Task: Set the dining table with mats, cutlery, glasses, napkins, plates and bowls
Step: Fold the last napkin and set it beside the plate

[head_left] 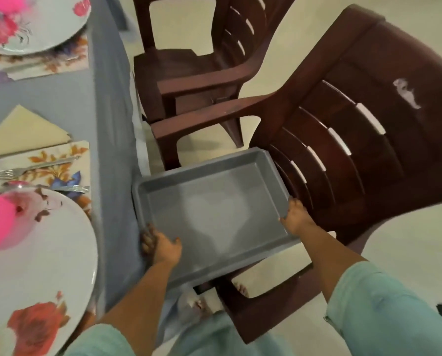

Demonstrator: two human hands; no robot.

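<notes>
On the tabletop (60, 104) at left: two floral plates (40, 253), two mats (60, 160), one napkin (22, 132), one fork (32, 168). Left hand (163, 246) and right hand (297, 217) fingers grip the grey tray (214, 209) over the nearer of two brown chairs (369, 124).

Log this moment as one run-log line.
left hand: grips tray edge | right hand: grips opposite edge | grey tray: empty, over brown chair seat | table: mats, plates, forks, napkin laid
</notes>
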